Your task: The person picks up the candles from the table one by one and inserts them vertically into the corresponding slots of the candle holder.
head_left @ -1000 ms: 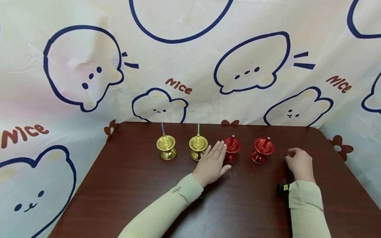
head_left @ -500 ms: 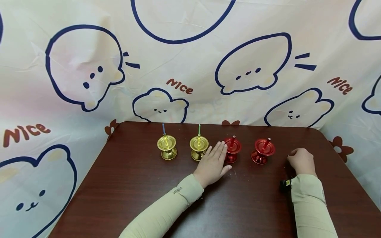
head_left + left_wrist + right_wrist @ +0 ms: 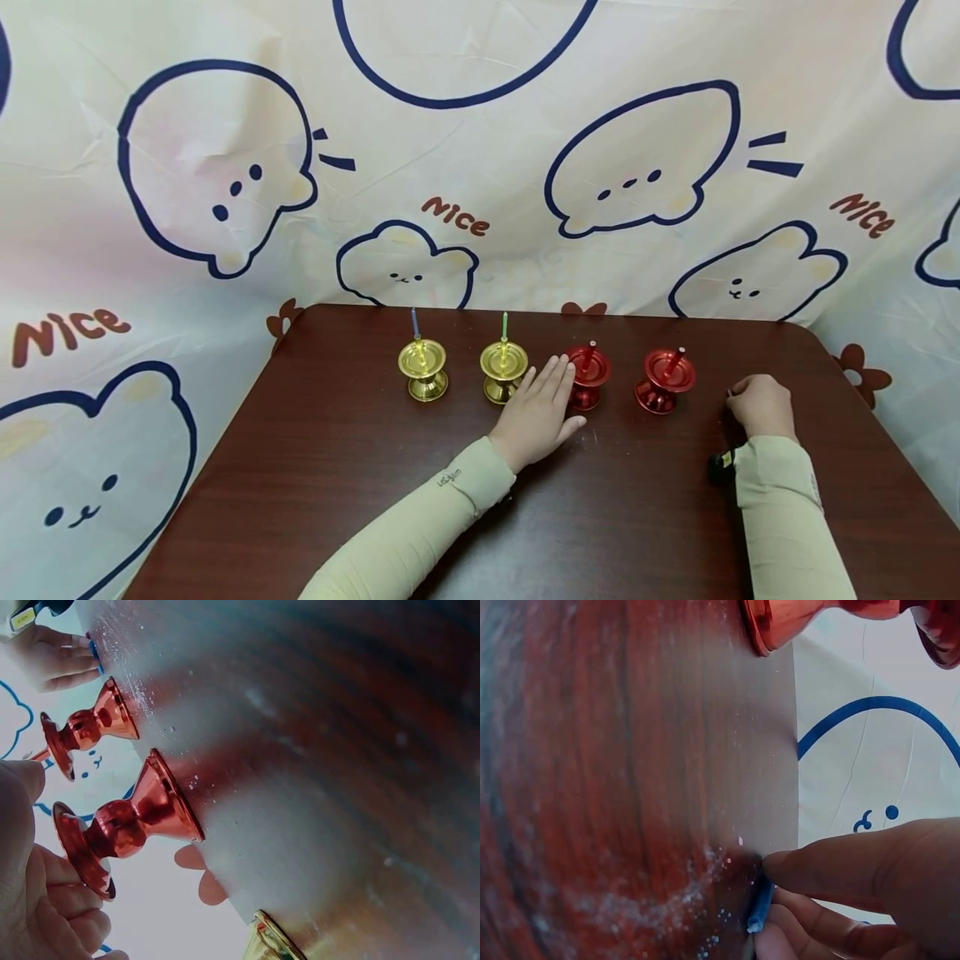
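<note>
My right hand (image 3: 761,408) is at the table's right side, thumb and fingers pinching a slim blue candle (image 3: 760,906) low at the tabletop. In the head view that candle is mostly hidden by the hand. My left hand (image 3: 534,414) lies with fairly straight fingers beside a red candle holder (image 3: 588,371), covering part of its left side; whether it touches is unclear. A second red candle holder (image 3: 666,379) stands between the hands. Short red stubs rise from both red holders. A gold candle holder (image 3: 504,367) with a green candle (image 3: 505,327) stands just left of my left fingers.
Farther left stands another gold holder (image 3: 423,367) bearing a blue candle (image 3: 416,323). All the holders form a row near the back of the brown table (image 3: 600,517). A patterned cloth (image 3: 510,150) hangs behind. Pale specks dot the tabletop near my right hand.
My right hand has lowered slightly and shifted a little right, then held nearly still. My left hand keeps its place. The head view has drifted slightly.
</note>
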`<state>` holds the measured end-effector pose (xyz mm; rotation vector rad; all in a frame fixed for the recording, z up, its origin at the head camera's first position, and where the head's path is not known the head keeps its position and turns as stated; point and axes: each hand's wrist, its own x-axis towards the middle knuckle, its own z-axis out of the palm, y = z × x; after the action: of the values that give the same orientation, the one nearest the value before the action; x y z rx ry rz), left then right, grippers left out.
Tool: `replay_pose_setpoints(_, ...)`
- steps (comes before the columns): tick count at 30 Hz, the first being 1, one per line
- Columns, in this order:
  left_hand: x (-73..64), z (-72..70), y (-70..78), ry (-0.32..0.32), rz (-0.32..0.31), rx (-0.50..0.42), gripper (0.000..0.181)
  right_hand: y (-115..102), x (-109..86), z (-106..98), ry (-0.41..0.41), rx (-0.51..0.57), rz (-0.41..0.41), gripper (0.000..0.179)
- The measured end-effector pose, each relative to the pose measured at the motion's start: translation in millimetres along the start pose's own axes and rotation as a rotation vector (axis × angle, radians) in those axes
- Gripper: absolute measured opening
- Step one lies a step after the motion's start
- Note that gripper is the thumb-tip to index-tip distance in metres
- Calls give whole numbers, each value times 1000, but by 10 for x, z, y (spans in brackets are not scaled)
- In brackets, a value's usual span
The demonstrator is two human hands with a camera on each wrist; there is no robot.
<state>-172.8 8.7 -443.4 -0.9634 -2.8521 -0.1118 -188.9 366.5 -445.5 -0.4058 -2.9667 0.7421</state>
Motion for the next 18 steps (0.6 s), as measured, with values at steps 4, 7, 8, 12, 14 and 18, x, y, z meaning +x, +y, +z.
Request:
replay_pose_setpoints(4, 3, 0, 3, 9, 7, 8, 73, 13, 16, -3, 15, -6, -18, 21)
replay_pose_setpoints(7, 2, 4, 3, 12, 12, 13, 73, 16, 25, -4, 11, -8, -22, 20)
replay_pose_setpoints(8, 0, 4, 1, 11, 12, 11, 73, 16, 26, -3, 9, -7, -20, 21)
replay_pose_setpoints(12, 2, 8, -4, 6, 10, 14, 73, 12, 28, -3, -6, -1, -3, 22)
replay_pose_setpoints(14, 4, 11, -8, 6, 10, 11, 73, -2, 32, -2, -15, -1, 14, 22)
replay_pose_setpoints(18, 11, 18, -12, 8, 12, 14, 74, -24, 36, 7, -18, 3, 44, 22)
